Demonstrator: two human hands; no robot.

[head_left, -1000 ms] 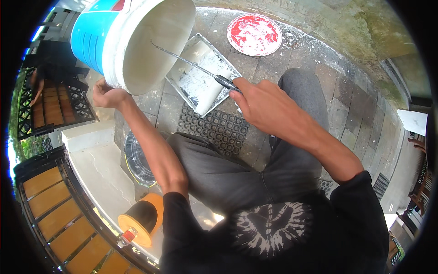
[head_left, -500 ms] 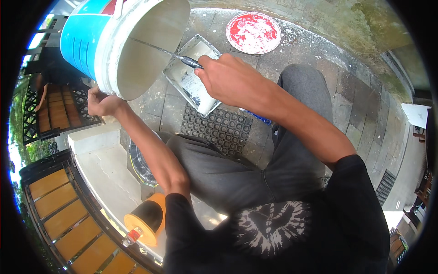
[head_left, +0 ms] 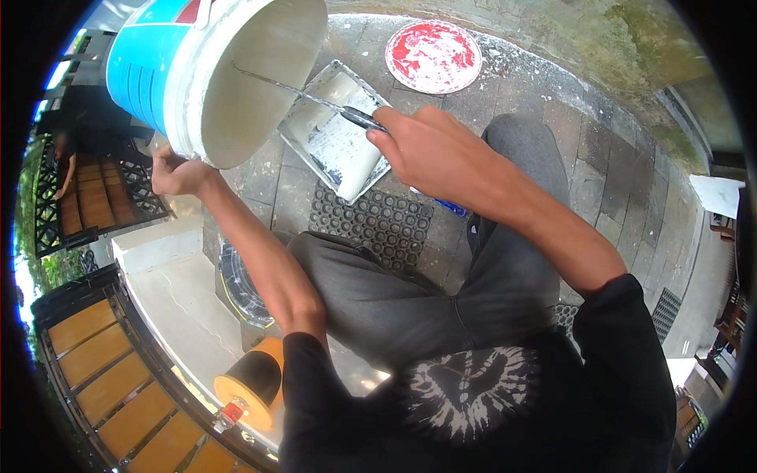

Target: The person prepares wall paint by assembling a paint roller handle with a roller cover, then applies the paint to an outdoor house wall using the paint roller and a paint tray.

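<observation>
My left hand (head_left: 180, 172) grips the lower rim of a blue and white paint bucket (head_left: 140, 75), which is tilted with its mouth toward the right. In my right hand (head_left: 422, 138) is a black-handled tool with a long thin shaft (head_left: 315, 99). The shaft is smeared with paint and its tip reaches into the bucket's mouth; whether it is a blade seen edge-on or a rod, I cannot tell. Beneath and beyond the tool lies a paint tray (head_left: 335, 139) coated with white paint, a white roller sleeve (head_left: 360, 175) resting at its near edge.
A red bucket lid (head_left: 434, 57) splattered with white lies by the wall. A black rubber mat (head_left: 371, 229) is before my legs, with a blue object (head_left: 449, 206) beside it. An orange and black container (head_left: 256, 378) stands left of me. A person (head_left: 98, 118) is at the far left.
My right hand has moved right and slightly down, drawing the tool's tip a little toward the bucket's opening. The bucket and my left hand stay almost in place.
</observation>
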